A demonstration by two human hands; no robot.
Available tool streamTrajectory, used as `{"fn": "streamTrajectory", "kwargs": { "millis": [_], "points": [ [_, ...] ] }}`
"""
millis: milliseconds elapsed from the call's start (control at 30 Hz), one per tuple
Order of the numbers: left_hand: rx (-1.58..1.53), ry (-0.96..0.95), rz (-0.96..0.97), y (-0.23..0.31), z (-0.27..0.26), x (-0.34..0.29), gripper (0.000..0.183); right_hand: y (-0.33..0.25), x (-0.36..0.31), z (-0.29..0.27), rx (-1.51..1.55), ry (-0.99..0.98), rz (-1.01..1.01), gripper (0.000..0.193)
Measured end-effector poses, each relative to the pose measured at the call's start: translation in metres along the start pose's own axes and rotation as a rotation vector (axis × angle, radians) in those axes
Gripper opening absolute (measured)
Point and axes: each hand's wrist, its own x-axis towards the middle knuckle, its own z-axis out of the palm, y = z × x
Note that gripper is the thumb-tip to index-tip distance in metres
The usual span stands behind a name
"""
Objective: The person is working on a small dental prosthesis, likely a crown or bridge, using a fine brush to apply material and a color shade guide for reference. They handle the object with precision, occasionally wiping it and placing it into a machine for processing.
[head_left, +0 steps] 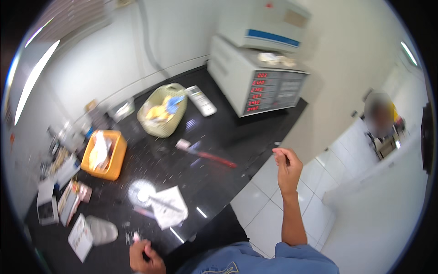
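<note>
My left hand is low by the front edge of the black counter, its fingers curled closed. A small pinkish-white bit shows at its fingertips; I cannot tell what it is. Held out over the floor beside the counter's right end, my right hand has its fingers bent together in a pinch, and whatever they hold, if anything, is too small to see. Nearest the left hand are a clear plastic cup and a white printed card. White paper with a dark slim tool on it lies farther in.
A red-handled brush lies mid-counter. Behind are an orange basket, a pale woven basket with yellow and blue cloths, a white remote and a grey machine with red digits. Another person is far right.
</note>
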Motion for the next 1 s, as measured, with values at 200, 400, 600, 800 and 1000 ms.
{"fn": "streamTrajectory", "kwargs": {
  "millis": [200,400,600,800,1000],
  "points": [
    [-0.111,0.014,-0.008,0.007,-0.014,0.005,0.009,-0.011,-0.049,0.049,0.248,-0.041,-0.195,0.011],
    [-0.855,-0.203,-0.178,0.063,-0.045,0.0,0.014,-0.054,-0.062,0.052,0.335,-0.331,-0.255,0.005],
    [-1.696,-0.774,0.029,0.12,-0.063,0.028,0.034,-0.07,-0.092,0.082,0.482,-0.362,-0.082,0.024],
    [-1.932,-0.926,-0.045,0.116,-0.057,0.019,0.033,-0.079,-0.086,0.088,0.362,-0.684,-0.202,0.014],
    [-2.095,-0.927,-0.231,0.104,-0.044,0.003,0.02,-0.113,-0.066,0.14,0.256,-0.903,-0.404,0.01]
  ]
}}
